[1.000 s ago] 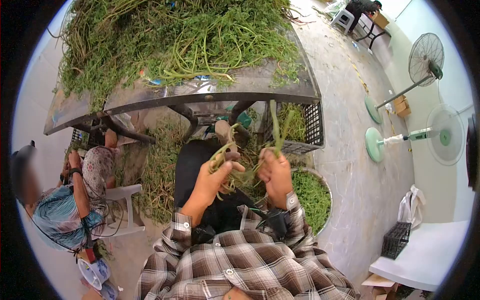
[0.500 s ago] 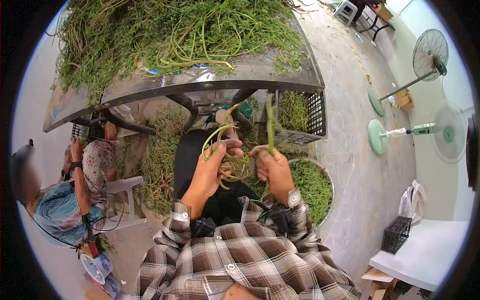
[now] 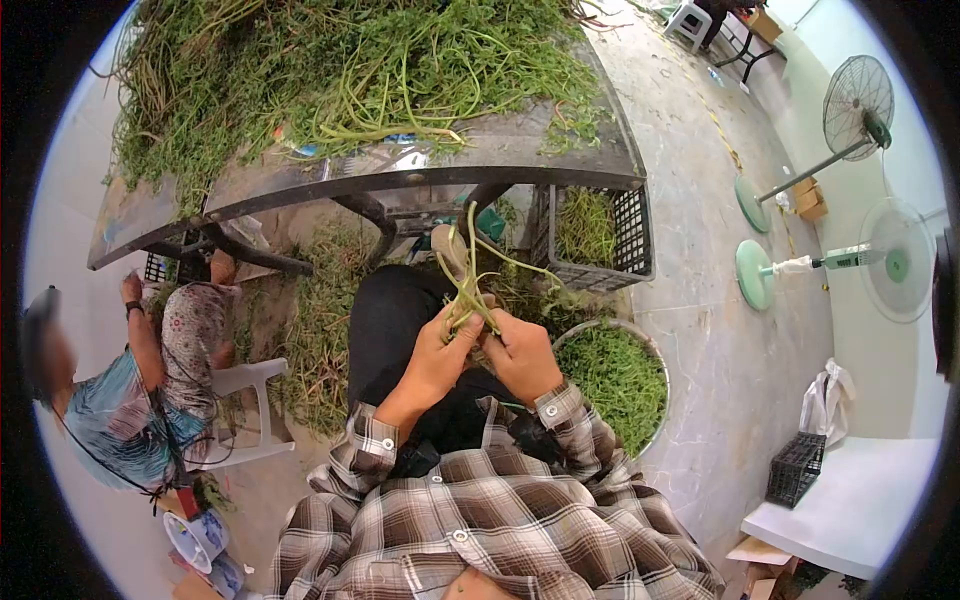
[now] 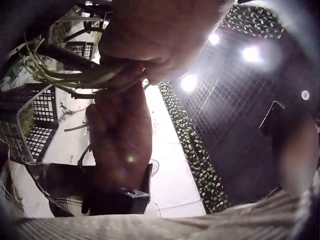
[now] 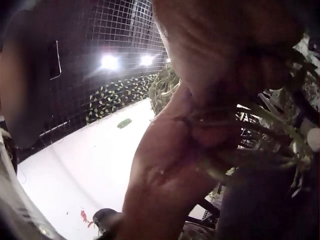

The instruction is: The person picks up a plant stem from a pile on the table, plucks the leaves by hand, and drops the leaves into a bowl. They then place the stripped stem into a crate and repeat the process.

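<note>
Several long green stems (image 3: 468,285) stick up from between the two hands, which meet above the person's dark-clothed lap, the left hand (image 3: 436,362) curled round the bunch and the right hand (image 3: 520,358) pinching it close beside, fingertips nearly together. Just beyond the right hand, a round basket (image 3: 664,385) full of leafy greens sits on the floor, with a black crate (image 3: 632,245) of stems near it by the worktop (image 3: 400,180), which carries a big heap of greens (image 3: 350,80). Farther out, a second person (image 3: 125,400) is at the left, and two fans (image 3: 858,108) stand at the right.
</note>
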{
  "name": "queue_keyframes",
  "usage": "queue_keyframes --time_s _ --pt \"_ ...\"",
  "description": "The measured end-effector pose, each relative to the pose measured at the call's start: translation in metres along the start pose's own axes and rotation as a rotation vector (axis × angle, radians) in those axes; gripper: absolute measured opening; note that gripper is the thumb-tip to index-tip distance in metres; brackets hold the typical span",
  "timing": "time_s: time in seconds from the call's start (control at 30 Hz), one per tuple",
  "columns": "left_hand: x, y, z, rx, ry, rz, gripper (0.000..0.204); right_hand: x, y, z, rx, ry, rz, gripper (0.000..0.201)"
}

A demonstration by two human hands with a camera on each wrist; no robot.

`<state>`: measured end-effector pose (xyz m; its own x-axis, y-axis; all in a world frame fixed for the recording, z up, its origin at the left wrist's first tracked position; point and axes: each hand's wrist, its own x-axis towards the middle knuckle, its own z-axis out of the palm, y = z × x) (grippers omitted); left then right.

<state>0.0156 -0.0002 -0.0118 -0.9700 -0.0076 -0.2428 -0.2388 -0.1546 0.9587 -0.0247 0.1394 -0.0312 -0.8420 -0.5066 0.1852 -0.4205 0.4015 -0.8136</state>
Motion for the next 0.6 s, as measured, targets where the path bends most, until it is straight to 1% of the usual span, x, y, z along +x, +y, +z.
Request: queue_keyframes --time_s 0.03,0.1,0.13,0.17,0.2,0.23,0.27,0.3,0.37,0.4,0.47,0.53,0.57,0.6 --pt "0.000 -0.003 -0.002 0.000 0.000 0.000 0.030 0.000 0.010 -0.001 0.000 0.000 0.000 0.015" --pt "-0.001 -0.011 -0.007 0.157 0.006 -0.015 0.028 0.000 0.042 -0.012 -0.295 0.199 -0.107 0.008" --pt "-0.001 -0.010 -0.011 0.159 -0.002 -0.013 0.028 0.000 0.058 -0.027 -0.403 0.214 0.008 0.008" --pt "-0.002 -0.007 -0.017 0.073 0.056 -0.002 0.029 0.000 0.058 -0.045 -0.425 0.236 0.154 0.009" --pt "-0.002 -0.004 -0.022 -0.020 0.118 0.010 0.033 -0.005 0.077 -0.058 -0.372 0.259 0.206 0.013" --pt "-0.003 0.007 -0.026 -0.016 0.113 0.005 0.036 -0.006 0.082 -0.069 -0.215 0.268 0.201 0.015" --pt "-0.002 0.011 -0.028 -0.106 0.117 -0.026 0.038 -0.010 0.086 -0.076 -0.056 0.276 0.202 0.017" --pt "0.000 0.009 -0.029 -0.144 0.118 -0.020 0.036 -0.013 0.078 -0.078 -0.060 0.275 0.209 0.017" --pt "0.007 0.009 -0.027 -0.178 0.108 -0.001 0.035 -0.013 0.049 -0.086 0.520 0.029 0.574 0.018" --pt "0.010 0.010 -0.022 -0.236 0.102 0.018 0.031 -0.014 0.041 -0.088 0.618 -0.081 0.555 0.016" --pt "0.013 0.011 -0.015 -0.296 0.100 0.035 0.029 -0.016 0.017 -0.087 0.788 -0.169 0.583 0.017" --pt "0.016 0.013 -0.010 -0.409 0.024 0.013 0.032 -0.018 0.007 -0.079 0.795 -0.180 0.579 0.018" --pt "0.018 0.013 -0.009 -0.420 -0.029 -0.015 0.037 -0.019 0.005 -0.076 0.815 -0.256 0.558 0.019" --pt "0.019 0.011 -0.007 -0.420 -0.025 -0.013 0.037 -0.020 0.002 -0.073 0.833 -0.331 0.536 0.020"
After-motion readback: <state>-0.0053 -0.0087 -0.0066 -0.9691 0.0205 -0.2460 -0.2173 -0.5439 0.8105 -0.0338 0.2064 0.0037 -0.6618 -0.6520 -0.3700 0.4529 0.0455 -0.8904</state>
